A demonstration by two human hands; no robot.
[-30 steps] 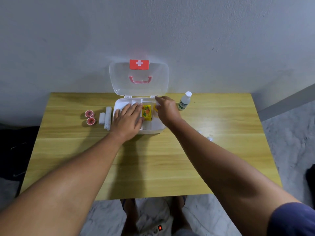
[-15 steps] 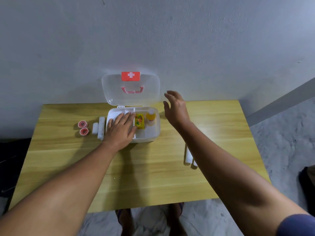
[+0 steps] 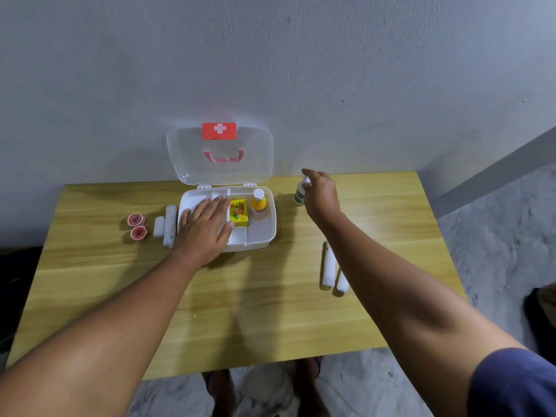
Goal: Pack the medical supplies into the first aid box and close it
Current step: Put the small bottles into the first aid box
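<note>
The white first aid box stands open at the back of the wooden table, its clear lid leaning on the wall. Inside lie a yellow packet and a yellow bottle. My left hand rests flat on the box's left side, fingers spread. My right hand hovers over a small white bottle right of the box, fingers apart, perhaps touching its cap. Two red tape rolls and white gauze rolls lie left of the box. Two more white rolls lie under my right forearm.
The table stands against a grey wall. Its right edge borders a marbled floor. A dark object sits on the floor at far right. My feet show under the front edge.
My right hand left the box, where it set the yellow bottle, and moved right to the small white bottle. The left hand stayed on the box.
</note>
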